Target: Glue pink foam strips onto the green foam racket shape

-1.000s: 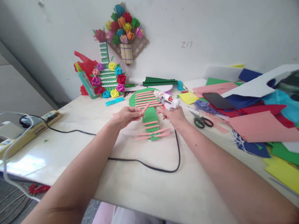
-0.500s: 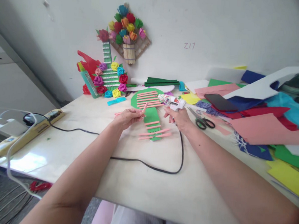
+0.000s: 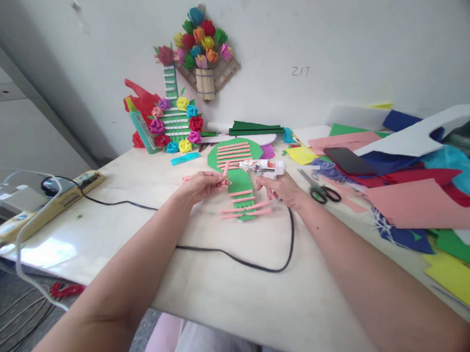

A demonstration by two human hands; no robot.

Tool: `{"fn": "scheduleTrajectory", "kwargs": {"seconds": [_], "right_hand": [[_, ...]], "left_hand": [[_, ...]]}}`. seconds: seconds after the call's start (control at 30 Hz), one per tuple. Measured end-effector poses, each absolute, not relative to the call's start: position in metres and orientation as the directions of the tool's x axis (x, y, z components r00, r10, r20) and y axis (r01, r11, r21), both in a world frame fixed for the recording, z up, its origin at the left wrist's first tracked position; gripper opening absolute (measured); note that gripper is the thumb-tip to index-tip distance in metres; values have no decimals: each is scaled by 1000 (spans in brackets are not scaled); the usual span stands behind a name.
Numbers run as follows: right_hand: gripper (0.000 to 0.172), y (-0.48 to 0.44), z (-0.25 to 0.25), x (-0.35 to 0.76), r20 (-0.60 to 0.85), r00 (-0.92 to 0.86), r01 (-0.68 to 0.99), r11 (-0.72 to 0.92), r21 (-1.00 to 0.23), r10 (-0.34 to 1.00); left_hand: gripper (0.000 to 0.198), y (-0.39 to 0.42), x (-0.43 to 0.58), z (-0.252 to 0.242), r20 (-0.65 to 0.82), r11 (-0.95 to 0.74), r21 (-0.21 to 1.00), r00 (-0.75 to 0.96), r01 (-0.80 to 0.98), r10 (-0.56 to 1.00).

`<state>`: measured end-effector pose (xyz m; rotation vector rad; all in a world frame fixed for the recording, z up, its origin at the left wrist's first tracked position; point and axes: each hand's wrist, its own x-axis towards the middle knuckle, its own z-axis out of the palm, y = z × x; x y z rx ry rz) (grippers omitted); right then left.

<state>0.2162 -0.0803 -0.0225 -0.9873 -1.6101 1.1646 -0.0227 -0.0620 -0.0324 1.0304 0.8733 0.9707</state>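
My left hand [image 3: 208, 186] pinches a short pink paper strip [image 3: 226, 168] that stands upright between thumb and fingers. My right hand [image 3: 278, 188] is wrapped round a white glue gun [image 3: 265, 168], its nozzle pointing left, close to the strip. Below and behind them lies a green guitar-shaped cutout [image 3: 239, 181]. Several pink strips run across its wide body at the far end and across its narrow neck at the near end. Two longer pink strips [image 3: 240, 214] cross near the neck's tip and stick out past both edges.
Black-handled scissors [image 3: 320, 193], a phone [image 3: 349, 162] and heaped coloured sheets [image 3: 420, 203] lie right. A flower-covered guitar [image 3: 175, 120] and glue bottle [image 3: 142, 132] stand at back left. A power strip [image 3: 50, 207] lies left; a black cord [image 3: 238, 258] loops across the table [image 3: 227, 297].
The glue gun has tilted and shifted left and slightly down, its nozzle now nearer the strip in my left hand. That strip is more upright. The view has shifted slightly.
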Motion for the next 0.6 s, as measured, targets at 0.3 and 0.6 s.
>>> {"fn": "scheduleTrajectory", "kwargs": {"seconds": [0.3,0.6], "right_hand": [[29,-80,-24,217,188,-311,138,240,-961,932],[30,-74,-31,216,202,-328,190,274,-943,923]], "left_hand": [[10,-61,-22,-34,-106,189,952,320,-242,941],[9,-62,-21,-35,-114,199,949,324,-244,939]]}}
